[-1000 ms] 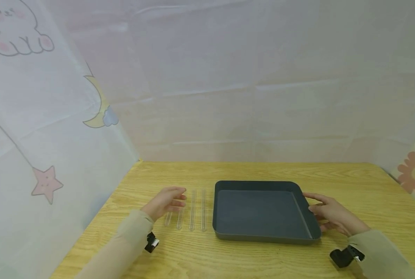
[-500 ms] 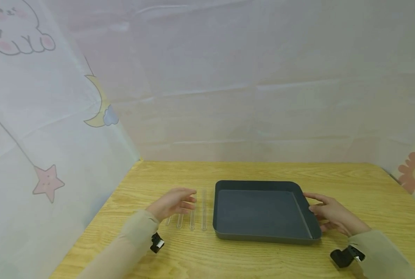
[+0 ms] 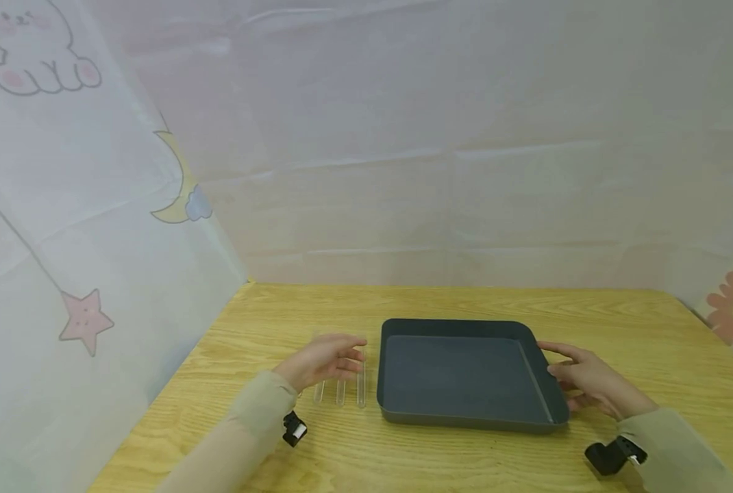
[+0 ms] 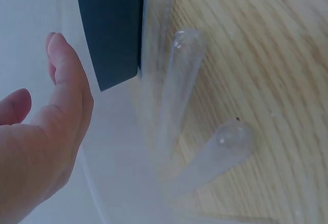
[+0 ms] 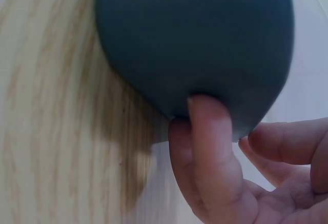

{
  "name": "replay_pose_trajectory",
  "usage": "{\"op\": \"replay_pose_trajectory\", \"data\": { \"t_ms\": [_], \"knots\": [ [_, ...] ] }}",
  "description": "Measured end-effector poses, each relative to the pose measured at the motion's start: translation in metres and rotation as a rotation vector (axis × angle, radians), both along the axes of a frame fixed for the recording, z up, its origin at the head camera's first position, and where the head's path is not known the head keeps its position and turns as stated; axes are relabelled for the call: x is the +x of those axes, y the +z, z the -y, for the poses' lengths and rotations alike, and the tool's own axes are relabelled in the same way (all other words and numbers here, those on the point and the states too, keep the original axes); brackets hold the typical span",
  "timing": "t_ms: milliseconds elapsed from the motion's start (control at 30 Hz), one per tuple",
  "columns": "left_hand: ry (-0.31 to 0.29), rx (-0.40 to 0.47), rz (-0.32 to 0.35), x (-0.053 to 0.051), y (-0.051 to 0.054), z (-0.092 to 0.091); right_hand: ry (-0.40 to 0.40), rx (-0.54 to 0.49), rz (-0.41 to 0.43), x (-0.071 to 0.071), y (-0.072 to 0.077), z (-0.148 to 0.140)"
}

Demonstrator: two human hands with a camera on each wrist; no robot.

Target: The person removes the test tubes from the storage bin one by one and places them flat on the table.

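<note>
Clear test tubes with rounded ends (image 3: pixel 362 392) lie side by side on the table, left of a dark grey rectangular tray (image 3: pixel 465 420). My left hand (image 3: pixel 325 359) hovers over them, its fingers loosely bent and holding nothing; it covers their far parts. In the left wrist view, that hand (image 4: pixel 48 126) is apart from the test tubes (image 4: pixel 185 70), and the tray's side (image 4: pixel 110 29) stands beyond. My right hand (image 3: pixel 601 380) rests against the tray's right side. Seen from the right wrist, its fingertips (image 5: pixel 210 126) touch the outer wall (image 5: pixel 195 34).
The wooden table (image 3: pixel 453 462) meets a pale cloth backdrop (image 3: pixel 453 171) at its far edge. More cloth with printed figures hangs along the left side. A small black wrist camera (image 3: pixel 294 430) sits below the left wrist, another (image 3: pixel 610 455) below the right.
My left hand has moved steadily right across the test tubes and is now near the one closest to the tray. The right hand and the tray have stayed in place.
</note>
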State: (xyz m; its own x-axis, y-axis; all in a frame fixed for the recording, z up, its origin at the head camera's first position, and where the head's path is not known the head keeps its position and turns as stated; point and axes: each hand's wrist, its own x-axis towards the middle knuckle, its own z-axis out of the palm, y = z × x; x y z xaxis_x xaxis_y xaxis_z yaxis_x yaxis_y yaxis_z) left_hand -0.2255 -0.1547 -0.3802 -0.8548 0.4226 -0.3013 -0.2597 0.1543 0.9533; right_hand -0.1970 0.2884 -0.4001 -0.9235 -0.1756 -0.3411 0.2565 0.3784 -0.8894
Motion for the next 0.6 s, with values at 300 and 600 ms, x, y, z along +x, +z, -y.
{"op": "replay_pose_trajectory", "data": {
  "t_ms": [300,600],
  "knots": [
    [-0.015,0.033,0.02,0.001,0.006,-0.016,-0.015,-0.019,0.022,0.001,0.003,0.001],
    [-0.08,0.034,0.032,-0.001,0.009,-0.028,0.005,-0.02,0.008,0.001,0.002,0.0]
  ]
}}
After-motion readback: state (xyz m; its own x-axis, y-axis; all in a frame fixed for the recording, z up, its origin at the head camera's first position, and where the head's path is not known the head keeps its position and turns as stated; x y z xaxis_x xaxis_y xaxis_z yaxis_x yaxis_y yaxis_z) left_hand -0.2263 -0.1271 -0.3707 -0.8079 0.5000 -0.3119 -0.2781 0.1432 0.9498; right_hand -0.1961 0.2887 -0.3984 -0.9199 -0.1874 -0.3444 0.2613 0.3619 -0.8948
